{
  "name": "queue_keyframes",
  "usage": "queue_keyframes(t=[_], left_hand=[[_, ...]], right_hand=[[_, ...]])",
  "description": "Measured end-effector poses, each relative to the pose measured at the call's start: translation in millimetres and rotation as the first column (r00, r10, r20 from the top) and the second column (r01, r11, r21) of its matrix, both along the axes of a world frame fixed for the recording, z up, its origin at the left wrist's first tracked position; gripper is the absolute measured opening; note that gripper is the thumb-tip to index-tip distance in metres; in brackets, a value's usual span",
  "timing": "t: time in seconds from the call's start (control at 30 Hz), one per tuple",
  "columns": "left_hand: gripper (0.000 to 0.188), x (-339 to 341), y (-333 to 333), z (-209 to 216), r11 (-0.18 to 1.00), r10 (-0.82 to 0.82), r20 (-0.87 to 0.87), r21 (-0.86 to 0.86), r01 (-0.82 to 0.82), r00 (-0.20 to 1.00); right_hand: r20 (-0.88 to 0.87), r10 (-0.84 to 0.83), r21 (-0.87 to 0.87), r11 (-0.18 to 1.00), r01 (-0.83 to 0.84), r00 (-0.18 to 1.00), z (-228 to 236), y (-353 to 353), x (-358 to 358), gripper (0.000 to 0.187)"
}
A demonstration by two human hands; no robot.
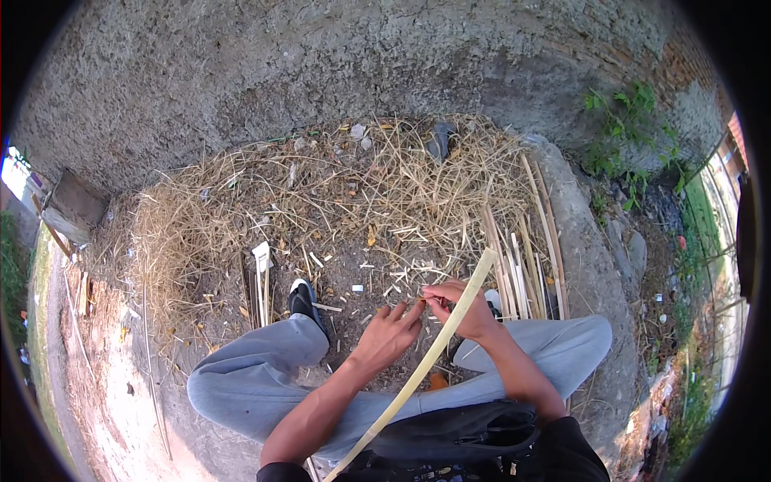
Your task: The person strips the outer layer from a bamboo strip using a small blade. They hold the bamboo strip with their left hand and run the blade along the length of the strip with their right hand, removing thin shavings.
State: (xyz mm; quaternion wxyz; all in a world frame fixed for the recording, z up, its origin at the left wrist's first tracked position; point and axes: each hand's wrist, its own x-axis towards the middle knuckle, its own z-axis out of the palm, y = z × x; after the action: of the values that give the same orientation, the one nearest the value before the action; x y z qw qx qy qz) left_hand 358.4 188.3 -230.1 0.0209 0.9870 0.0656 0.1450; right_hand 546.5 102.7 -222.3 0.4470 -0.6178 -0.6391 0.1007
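While right hand (466,309) pinches the bamboo strip (426,361) (small tool unclear), left hand (389,333), fingers loose, should steady the strip beside it, above the straw pile (321,193).

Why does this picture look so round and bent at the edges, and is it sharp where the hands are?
Head view: a fisheye lens leaves black corners and bows the wall toward the rim. Bright, even daylight falls on the ground, washed out at the far left edge. The left hand, right hand and pale bamboo strip in the centre are reasonably sharp; detail softens toward the rim.
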Motion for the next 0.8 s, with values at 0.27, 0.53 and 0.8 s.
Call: queue_keyframes(t=[0.27,0.53,0.8], left_hand=[[0.02,0.7,-0.2,-2.5,1.0,-0.003,0.001,-0.013,0.003,1.0],[0.02,1.0,-0.6,-2.3,1.0,0.001,-0.015,-0.02,-0.002,1.0],[0.018,1.0,-0.1,-4.9,0.999,0.006,-0.029,-0.032,-0.007,1.0]], right_hand=[[-0.022,-0.031,-0.014,0.999,0.031,0.999,-0.8,0.9,-1.7,0.021],[0.005,-0.004,-0.03,1.0,0.004,1.0,-1.2,1.1,-1.1,0.021],[-0.033,0.002,-0.046,0.999,-0.004,0.999,-3.4,0.8,-1.4,0.02]])
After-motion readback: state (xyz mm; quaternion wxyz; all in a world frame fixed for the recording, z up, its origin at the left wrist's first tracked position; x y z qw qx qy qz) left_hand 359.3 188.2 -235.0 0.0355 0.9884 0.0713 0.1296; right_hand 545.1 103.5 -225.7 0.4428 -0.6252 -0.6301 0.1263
